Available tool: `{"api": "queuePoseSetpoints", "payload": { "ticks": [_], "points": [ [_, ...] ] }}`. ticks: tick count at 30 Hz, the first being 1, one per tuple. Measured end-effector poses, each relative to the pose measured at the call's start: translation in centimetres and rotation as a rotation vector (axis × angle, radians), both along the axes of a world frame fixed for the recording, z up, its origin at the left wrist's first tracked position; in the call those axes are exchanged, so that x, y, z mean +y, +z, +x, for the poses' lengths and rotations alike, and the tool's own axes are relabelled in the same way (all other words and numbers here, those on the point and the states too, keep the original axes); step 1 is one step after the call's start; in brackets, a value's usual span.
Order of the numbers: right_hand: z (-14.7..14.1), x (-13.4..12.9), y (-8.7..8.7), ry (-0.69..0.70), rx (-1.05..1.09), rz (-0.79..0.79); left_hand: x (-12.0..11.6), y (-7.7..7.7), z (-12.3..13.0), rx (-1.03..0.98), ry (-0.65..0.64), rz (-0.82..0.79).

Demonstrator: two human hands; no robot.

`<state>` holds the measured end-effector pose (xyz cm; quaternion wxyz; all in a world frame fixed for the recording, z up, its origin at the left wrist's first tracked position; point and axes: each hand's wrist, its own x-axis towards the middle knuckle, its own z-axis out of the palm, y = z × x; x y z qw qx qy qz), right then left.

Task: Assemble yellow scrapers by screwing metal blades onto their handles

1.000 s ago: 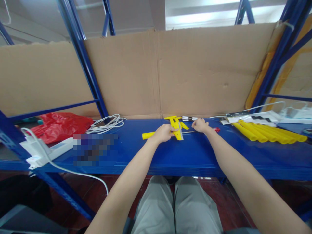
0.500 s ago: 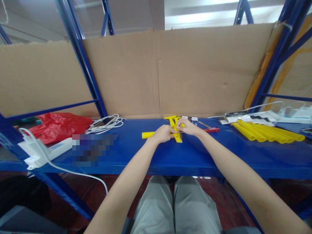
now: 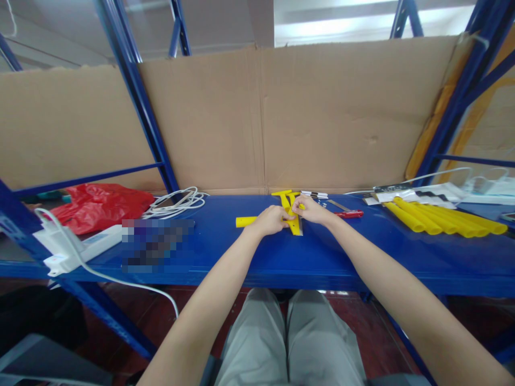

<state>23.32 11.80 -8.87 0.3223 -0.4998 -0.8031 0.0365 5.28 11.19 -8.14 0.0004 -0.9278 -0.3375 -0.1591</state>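
At the middle of the blue shelf top, my left hand (image 3: 270, 221) is closed on a yellow scraper (image 3: 295, 229) with a thin metal blade along its right edge. Out to the left of that hand sticks a yellow tube (image 3: 244, 221); whether it joins the scraper is hidden by my fingers. My right hand (image 3: 311, 209) pinches at the scraper's right side, and what lies between its fingertips is too small to make out. Just behind my hands lie further yellow plastic parts (image 3: 281, 194), one with a T-shaped end.
Right of my hands are a red tool (image 3: 351, 214), a thin metal strip (image 3: 338, 205) and black-and-white pens (image 3: 314, 194). Several yellow tubes (image 3: 440, 220) lie farther right. Leftward are a white power strip (image 3: 96, 244), coiled cable (image 3: 181, 202) and red bag (image 3: 107, 206). Cardboard (image 3: 322, 118) stands behind.
The view has shifted very slightly. Both hands keep the same place and grip at the scraper, with no other visible movement.
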Motion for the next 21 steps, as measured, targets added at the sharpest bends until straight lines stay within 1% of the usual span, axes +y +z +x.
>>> {"api": "queuePoseSetpoints", "payload": {
  "ticks": [4,9,12,17,21],
  "points": [
    [0.2,0.4,-0.4,-0.003,0.001,0.018,0.1,-0.1,0.0,-0.010,-0.015,0.007],
    [0.8,1.3,-0.9,0.042,-0.040,0.063,0.0,-0.2,0.0,-0.003,-0.026,0.023],
    [1.0,1.4,-0.9,0.018,-0.057,0.078,-0.1,-0.2,0.1,0.001,-0.019,0.026],
    [0.5,0.7,-0.4,-0.053,-0.038,0.013,-0.3,-0.1,0.2,0.015,-0.003,0.043],
    [-0.1,-0.1,0.2,-0.073,0.009,-0.053,-0.4,0.0,0.1,0.021,-0.006,0.050]
  ]
}}
